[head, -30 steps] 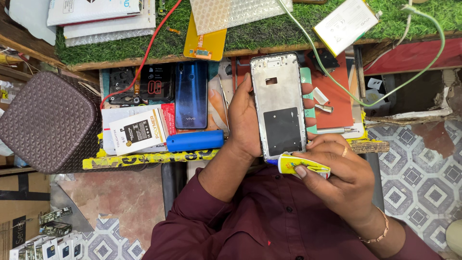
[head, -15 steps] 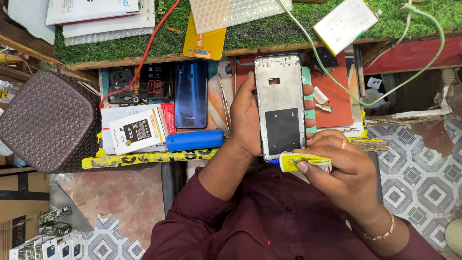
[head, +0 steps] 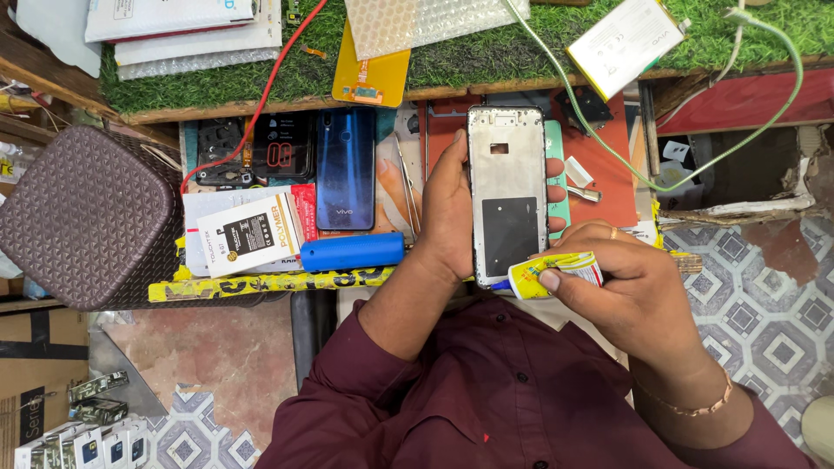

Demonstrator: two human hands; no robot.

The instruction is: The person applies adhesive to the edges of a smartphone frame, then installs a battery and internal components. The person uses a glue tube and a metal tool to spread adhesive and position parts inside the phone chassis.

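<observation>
I observe my left hand (head: pixel 447 213) gripping the silver phone frame (head: pixel 507 193) by its edges above the desk (head: pixel 608 187). My right hand (head: pixel 630 287) pinches a yellow glue tube (head: pixel 552 271) at the frame's lower end.

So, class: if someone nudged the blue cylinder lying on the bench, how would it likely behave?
The blue cylinder looks round and smooth, so it would probably roll rather than slide. It lies by the yellow strip at the bench edge, so it might drop off. It appears rigid.
</observation>
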